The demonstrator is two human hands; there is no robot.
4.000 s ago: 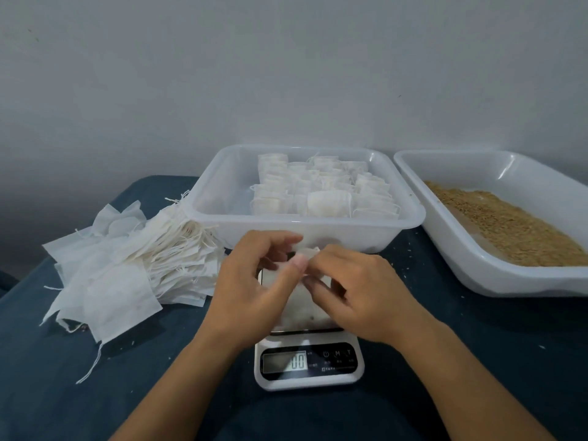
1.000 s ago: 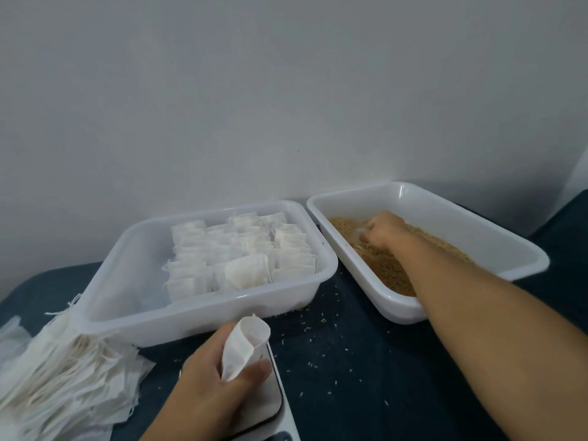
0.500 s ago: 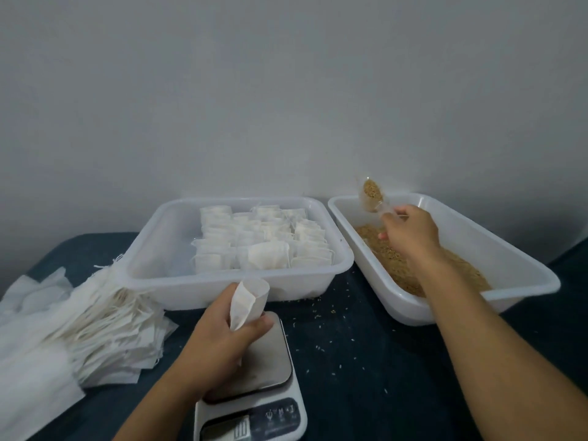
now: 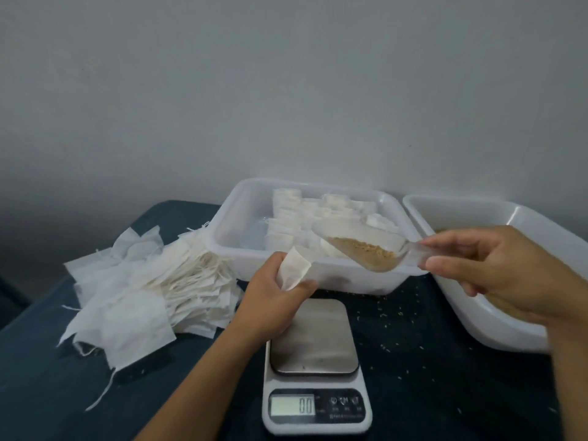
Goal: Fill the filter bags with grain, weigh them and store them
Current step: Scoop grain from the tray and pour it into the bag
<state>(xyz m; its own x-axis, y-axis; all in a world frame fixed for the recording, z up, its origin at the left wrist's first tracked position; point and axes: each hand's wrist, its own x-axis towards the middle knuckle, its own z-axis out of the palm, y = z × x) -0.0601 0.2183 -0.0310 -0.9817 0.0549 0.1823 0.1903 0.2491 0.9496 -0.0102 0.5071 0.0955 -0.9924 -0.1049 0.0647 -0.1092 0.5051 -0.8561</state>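
My left hand (image 4: 275, 297) holds an opened white filter bag (image 4: 294, 270) upright above the far edge of the digital scale (image 4: 315, 361), whose display reads 0.0. My right hand (image 4: 502, 272) pinches the handle of a clear plastic scoop (image 4: 366, 246) carrying brown grain. The scoop's front end points left, just above and to the right of the bag's mouth. Behind the scoop, the clear storage tray (image 4: 229, 230) holds several filled bags. The white grain tray (image 4: 471, 211) stands at the right, its grain mostly hidden by my right hand.
A loose pile of empty filter bags (image 4: 149, 288) with strings lies left of the scale on the dark blue table (image 4: 47, 377). Spilled grains dot the cloth (image 4: 397, 332) between the scale and the grain tray. A grey wall rises behind the trays.
My right hand has lifted the filled scoop out of the grain tray and carried it left to the bag. My left hand keeps holding the opened bag over the scale.
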